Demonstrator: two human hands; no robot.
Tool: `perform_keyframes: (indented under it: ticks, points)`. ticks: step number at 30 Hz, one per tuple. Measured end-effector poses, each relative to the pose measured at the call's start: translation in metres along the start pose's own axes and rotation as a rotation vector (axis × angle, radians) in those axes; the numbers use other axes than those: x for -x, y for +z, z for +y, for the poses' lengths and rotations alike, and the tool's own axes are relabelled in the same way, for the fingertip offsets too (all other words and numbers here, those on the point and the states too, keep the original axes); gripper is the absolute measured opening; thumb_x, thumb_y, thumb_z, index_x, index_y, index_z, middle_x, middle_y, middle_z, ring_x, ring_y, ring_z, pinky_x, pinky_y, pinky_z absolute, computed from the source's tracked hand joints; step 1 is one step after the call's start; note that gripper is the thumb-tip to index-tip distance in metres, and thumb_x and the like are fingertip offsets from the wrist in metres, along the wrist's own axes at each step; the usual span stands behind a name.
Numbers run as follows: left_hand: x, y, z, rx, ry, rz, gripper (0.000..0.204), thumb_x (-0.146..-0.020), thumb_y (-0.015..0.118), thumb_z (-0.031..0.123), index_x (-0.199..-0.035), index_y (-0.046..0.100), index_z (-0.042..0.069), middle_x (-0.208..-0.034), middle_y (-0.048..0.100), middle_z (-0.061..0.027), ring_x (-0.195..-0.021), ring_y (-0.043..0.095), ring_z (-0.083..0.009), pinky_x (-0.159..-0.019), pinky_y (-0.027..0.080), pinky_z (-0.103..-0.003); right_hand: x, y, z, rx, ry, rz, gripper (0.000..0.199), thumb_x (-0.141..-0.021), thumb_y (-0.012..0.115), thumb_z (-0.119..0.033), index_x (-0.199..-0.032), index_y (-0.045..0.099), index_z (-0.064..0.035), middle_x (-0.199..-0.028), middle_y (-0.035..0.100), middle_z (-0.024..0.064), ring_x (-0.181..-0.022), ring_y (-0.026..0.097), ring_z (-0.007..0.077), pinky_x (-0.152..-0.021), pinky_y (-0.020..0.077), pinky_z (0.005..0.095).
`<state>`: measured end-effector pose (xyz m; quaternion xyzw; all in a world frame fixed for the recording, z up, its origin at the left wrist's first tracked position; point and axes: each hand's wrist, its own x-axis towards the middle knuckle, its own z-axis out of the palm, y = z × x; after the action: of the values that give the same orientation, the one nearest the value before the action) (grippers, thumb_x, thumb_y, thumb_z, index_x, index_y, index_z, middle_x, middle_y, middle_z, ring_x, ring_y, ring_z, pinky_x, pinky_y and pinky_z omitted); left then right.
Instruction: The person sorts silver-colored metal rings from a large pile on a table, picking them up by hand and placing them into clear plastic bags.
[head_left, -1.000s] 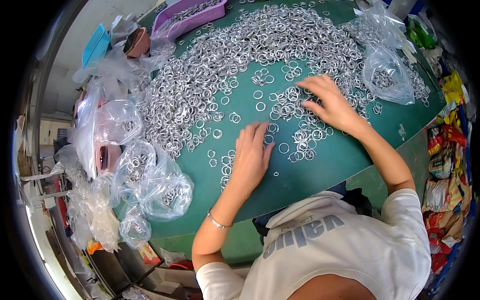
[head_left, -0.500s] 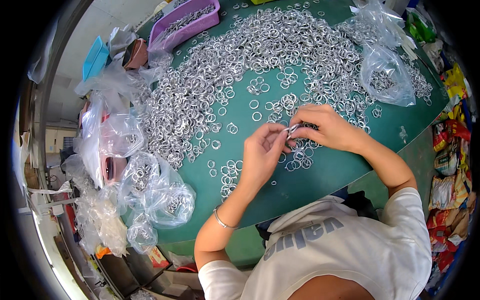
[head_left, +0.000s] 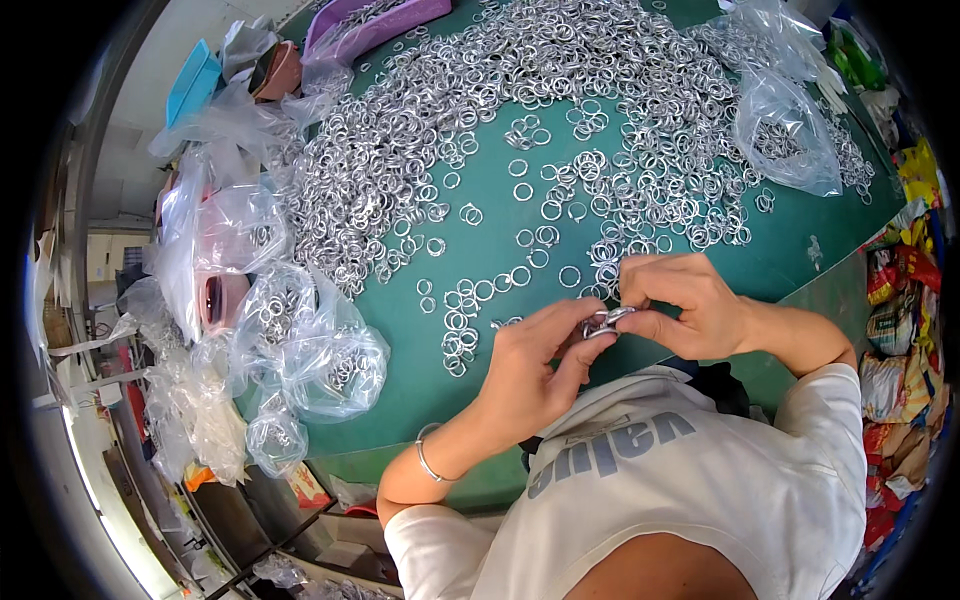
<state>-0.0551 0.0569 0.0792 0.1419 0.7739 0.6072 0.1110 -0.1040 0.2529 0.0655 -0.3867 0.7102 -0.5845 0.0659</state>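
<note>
Between my two hands, close to the front edge of the green table (head_left: 400,345), are a few silvery metal rings (head_left: 607,322). My left hand (head_left: 540,365) is closed on them with thumb and fingers. From the other side my right hand (head_left: 685,305) pinches the same rings, its fingers curled. How many rings each hand has is hidden by the fingers. Just beyond my hands lie loose rings (head_left: 606,255) in small clusters, and a large heap of the same rings (head_left: 400,150) curves across the far and left parts of the table.
A purple basket (head_left: 385,25) stands at the far left, with a blue tray (head_left: 194,82) beside it. Clear plastic bags holding rings (head_left: 335,375) line the left side; another bag (head_left: 790,135) lies at the far right. Colourful packages (head_left: 900,270) are stacked beyond the right edge.
Both hands have drawn nearer to my body, still holding rings together. The table appears slightly higher in the picture, and more loose rings show where my hands were.
</note>
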Motion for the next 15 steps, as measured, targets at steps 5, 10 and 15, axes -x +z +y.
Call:
perform_keyframes:
  ticks: [5,10,15]
  points:
    - [0.015,0.002,-0.005,0.177,-0.069,0.021,0.019,-0.087,0.055,0.002,-0.103,0.057,-0.008,-0.081,0.06,-0.0077,-0.06,0.056,-0.0087,-0.049,0.048,-0.02,0.005,0.014,-0.003,-0.04,-0.048,0.068,0.009,-0.077,0.064,-0.001,-0.075,0.057,0.0023,-0.062,0.051,0.0111,-0.056,0.049,0.0239,-0.049,0.0377,0.0331]
    - [0.024,0.008,-0.009,0.068,-0.014,0.087,0.021,-0.088,0.056,0.004,-0.105,0.057,-0.008,-0.082,0.06,-0.0091,-0.063,0.057,-0.0093,-0.052,0.051,-0.021,0.008,0.019,0.0,0.045,-0.099,0.07,0.008,-0.076,0.064,0.001,-0.074,0.057,0.0027,-0.061,0.051,0.0114,-0.054,0.047,0.0236,-0.049,0.0366,0.0338]
    - [0.03,0.019,-0.014,0.205,-0.08,0.197,0.019,-0.086,0.058,0.003,-0.102,0.058,-0.007,-0.077,0.058,-0.0092,-0.059,0.055,-0.0107,-0.05,0.048,-0.022,0.019,0.035,0.001,0.021,-0.012,0.12,0.008,-0.076,0.064,0.002,-0.078,0.056,0.0025,-0.065,0.05,0.0117,-0.057,0.049,0.0244,-0.05,0.0375,0.0346]
